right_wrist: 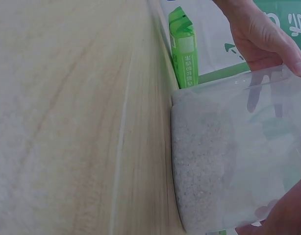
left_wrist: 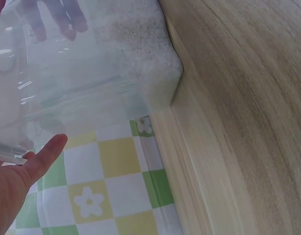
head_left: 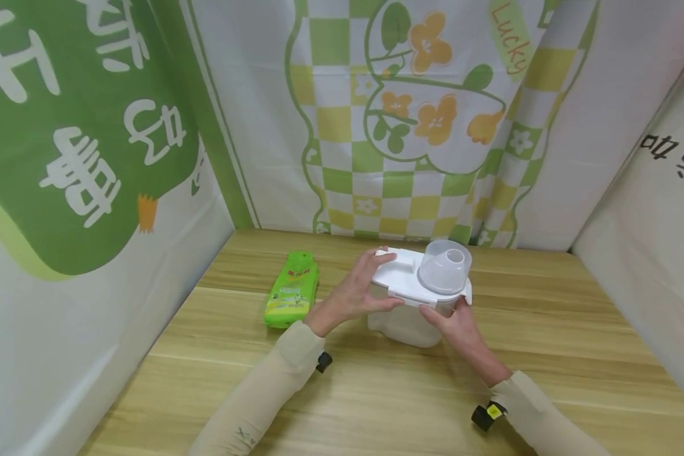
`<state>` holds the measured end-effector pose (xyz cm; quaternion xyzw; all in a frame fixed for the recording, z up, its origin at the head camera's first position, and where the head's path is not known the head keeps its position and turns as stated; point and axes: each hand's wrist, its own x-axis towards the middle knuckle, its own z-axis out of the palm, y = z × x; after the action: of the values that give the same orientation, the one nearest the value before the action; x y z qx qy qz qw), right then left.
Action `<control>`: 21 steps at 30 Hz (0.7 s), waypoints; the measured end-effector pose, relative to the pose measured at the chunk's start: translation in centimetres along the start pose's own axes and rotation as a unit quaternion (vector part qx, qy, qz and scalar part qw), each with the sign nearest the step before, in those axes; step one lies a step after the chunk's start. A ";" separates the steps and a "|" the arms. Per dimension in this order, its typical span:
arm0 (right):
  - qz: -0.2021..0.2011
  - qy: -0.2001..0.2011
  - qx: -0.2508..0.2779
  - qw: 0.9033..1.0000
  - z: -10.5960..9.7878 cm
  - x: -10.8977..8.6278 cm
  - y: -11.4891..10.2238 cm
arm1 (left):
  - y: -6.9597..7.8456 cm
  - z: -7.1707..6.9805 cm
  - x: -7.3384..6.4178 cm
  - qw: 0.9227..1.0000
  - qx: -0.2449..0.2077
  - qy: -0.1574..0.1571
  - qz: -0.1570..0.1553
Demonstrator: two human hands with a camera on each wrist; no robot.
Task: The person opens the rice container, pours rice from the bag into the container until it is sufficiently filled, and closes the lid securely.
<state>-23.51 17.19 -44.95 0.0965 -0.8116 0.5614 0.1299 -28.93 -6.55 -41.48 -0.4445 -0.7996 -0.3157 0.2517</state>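
Note:
A translucent storage container (head_left: 410, 326) with a white lid (head_left: 401, 272) stands on the wooden table. White grains that look like rice (right_wrist: 199, 161) fill its lower part. A clear measuring cup (head_left: 446, 269) sits on the lid's right side. My left hand (head_left: 356, 288) grips the lid's left end, thumb along the front and fingers over the far side. With my right hand (head_left: 458, 326) I hold the right end, thumb at the front latch (head_left: 411, 300) and fingers round the side. In the right wrist view, left-hand fingers (right_wrist: 255, 93) show through the clear wall.
A bright green packet (head_left: 292, 288) lies on the table (head_left: 376, 405) left of the container. Printed cloth (head_left: 342, 158) hangs behind the table's far edge, with more cloth walls at left and right. A small black device sits at each wrist.

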 end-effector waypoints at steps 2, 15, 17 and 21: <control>-0.005 0.000 0.002 1.000 0.0 0.0 0.1 | 0.1 0.0 0.0 1.000 -0.003 0.003 -0.001; 0.001 -0.011 0.028 1.000 -0.1 0.1 0.3 | 0.3 0.1 0.0 1.000 0.003 0.005 -0.016; 0.016 -0.016 0.020 1.000 -0.2 0.0 0.3 | 0.2 0.1 0.0 1.000 0.002 -0.004 -0.025; 0.046 -0.035 0.008 0.998 -0.7 -0.1 0.3 | 0.1 -0.1 0.0 0.999 -0.012 -0.019 -0.037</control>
<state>-23.41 17.93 -45.03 0.0801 -0.8146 0.5696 0.0745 -28.84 -6.59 -41.44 -0.4236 -0.8164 -0.3259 0.2189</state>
